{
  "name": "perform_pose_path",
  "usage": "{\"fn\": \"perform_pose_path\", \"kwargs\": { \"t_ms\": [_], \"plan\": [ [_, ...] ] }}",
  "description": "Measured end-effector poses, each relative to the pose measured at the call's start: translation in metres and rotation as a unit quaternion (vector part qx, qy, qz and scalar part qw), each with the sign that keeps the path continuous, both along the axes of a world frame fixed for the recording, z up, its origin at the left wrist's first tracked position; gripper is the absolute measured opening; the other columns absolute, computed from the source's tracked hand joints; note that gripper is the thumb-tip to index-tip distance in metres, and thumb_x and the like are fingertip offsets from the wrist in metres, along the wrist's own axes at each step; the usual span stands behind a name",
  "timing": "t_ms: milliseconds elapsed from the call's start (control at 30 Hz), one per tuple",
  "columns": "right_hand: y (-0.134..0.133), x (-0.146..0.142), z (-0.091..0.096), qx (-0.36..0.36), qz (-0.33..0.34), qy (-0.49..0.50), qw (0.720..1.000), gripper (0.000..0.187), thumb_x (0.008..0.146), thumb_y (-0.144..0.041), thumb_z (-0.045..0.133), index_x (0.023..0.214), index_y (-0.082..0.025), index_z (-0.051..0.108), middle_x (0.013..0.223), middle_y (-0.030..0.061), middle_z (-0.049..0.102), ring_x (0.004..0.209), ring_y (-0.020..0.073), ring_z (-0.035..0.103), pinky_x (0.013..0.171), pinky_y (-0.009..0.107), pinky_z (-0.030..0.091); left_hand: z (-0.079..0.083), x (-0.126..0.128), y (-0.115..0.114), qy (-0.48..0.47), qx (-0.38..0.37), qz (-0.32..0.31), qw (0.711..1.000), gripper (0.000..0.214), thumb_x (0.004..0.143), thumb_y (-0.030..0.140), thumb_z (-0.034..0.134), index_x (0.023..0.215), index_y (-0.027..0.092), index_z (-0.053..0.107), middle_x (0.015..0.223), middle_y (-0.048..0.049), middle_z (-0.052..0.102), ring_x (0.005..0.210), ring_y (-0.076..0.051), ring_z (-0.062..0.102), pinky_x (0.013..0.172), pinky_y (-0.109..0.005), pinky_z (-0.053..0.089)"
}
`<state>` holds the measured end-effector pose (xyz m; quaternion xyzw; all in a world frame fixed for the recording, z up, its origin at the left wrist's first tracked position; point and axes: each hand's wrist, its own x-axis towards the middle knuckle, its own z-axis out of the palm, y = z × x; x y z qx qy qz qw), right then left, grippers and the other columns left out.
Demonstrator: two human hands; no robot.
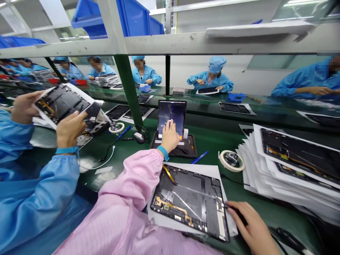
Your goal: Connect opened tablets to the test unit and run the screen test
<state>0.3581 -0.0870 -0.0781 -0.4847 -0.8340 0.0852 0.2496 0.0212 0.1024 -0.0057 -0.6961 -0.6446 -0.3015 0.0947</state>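
Observation:
My left hand [169, 137], in a pink sleeve, reaches forward with its fingers spread flat on the lit screen of an upright tablet [172, 118] that stands in a black holder [186, 147]. Close to me an opened tablet back [191, 202], black with gold flex cables, lies on white paper. My right hand [251, 226] rests at its right edge, fingers curled round a thin dark tool [237, 213] whose tip touches the tablet's edge.
A stack of opened tablets on paper [292, 166] sits at right. Two tape rolls [231, 160] [117, 127], two blue pens [199, 157] and a cable lie on the green bench. A co-worker in blue at left holds another tablet [62, 102]. Several people work across the bench.

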Motion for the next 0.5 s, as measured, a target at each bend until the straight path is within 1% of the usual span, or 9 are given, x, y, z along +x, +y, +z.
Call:
{"fn": "perform_pose_path", "kwargs": {
  "t_ms": [133,200,233,300,367,433,500],
  "plan": [
    [0.0,0.0,0.002,0.017,0.01,-0.014,1.0,0.021,0.092,-0.035,0.048,0.103,-0.023,0.061,0.093,0.0045,0.065,0.086,0.0179,0.062,0.078,0.032,0.051,0.004,0.001,-0.008,-0.008,0.009,0.003,1.0,0.05,0.083,0.017,0.043,0.131,0.005,0.04,0.149,-0.0189,0.029,0.141,-0.03,0.018,0.11,-0.047,0.025],
    [0.001,-0.001,0.004,0.039,0.024,-0.032,0.998,0.023,0.092,-0.035,0.048,0.107,-0.023,0.061,0.091,0.0045,0.065,0.083,0.0177,0.061,0.076,0.031,0.051,0.009,0.008,-0.02,-0.021,0.003,0.001,1.0,0.049,0.082,0.016,0.044,0.13,0.005,0.041,0.147,-0.0196,0.032,0.139,-0.03,0.021,0.109,-0.047,0.028],
    [0.001,-0.002,0.005,0.05,0.033,-0.048,0.997,0.024,0.092,-0.035,0.048,0.108,-0.022,0.061,0.088,0.0044,0.064,0.08,0.0177,0.061,0.074,0.031,0.051,0.012,0.013,-0.03,-0.03,-0.004,-0.012,0.999,0.047,0.082,0.015,0.045,0.128,0.006,0.043,0.144,-0.0193,0.037,0.136,-0.029,0.027,0.107,-0.045,0.031],
    [0.0,-0.007,0.011,0.068,0.049,-0.091,0.992,0.025,0.093,-0.034,0.046,0.107,-0.021,0.061,0.081,0.0041,0.062,0.072,0.0176,0.06,0.068,0.031,0.05,0.013,0.029,-0.054,-0.043,-0.034,-0.081,0.995,0.039,0.083,0.015,0.045,0.121,0.01,0.049,0.13,-0.0158,0.051,0.124,-0.026,0.042,0.101,-0.04,0.038],
    [-0.004,-0.015,0.02,0.069,0.051,-0.131,0.988,0.024,0.095,-0.03,0.041,0.102,-0.02,0.062,0.081,0.0056,0.062,0.072,0.0183,0.06,0.066,0.032,0.05,0.008,0.047,-0.08,-0.036,-0.08,-0.179,0.98,0.026,0.085,0.019,0.046,0.108,0.015,0.057,0.11,-0.0106,0.061,0.107,-0.023,0.051,0.093,-0.036,0.043],
    [-0.009,-0.024,0.032,0.046,0.037,-0.155,0.986,0.026,0.095,-0.023,0.035,0.096,-0.018,0.061,0.088,0.0083,0.062,0.077,0.0193,0.061,0.067,0.032,0.05,0.0,0.061,-0.101,-0.016,-0.122,-0.243,0.962,0.019,0.087,0.026,0.048,0.094,0.016,0.063,0.095,-0.0089,0.062,0.098,-0.023,0.052,0.088,-0.036,0.045],
    [-0.012,-0.029,0.045,-0.004,0.023,-0.17,0.985,0.028,0.094,-0.018,0.032,0.095,-0.017,0.06,0.09,0.0087,0.062,0.077,0.0188,0.061,0.066,0.031,0.05,-0.01,0.068,-0.111,-0.01,-0.151,-0.284,0.947,0.022,0.088,0.033,0.05,0.084,0.016,0.064,0.09,-0.0087,0.061,0.094,-0.023,0.052,0.085,-0.036,0.045]
  ]
}}
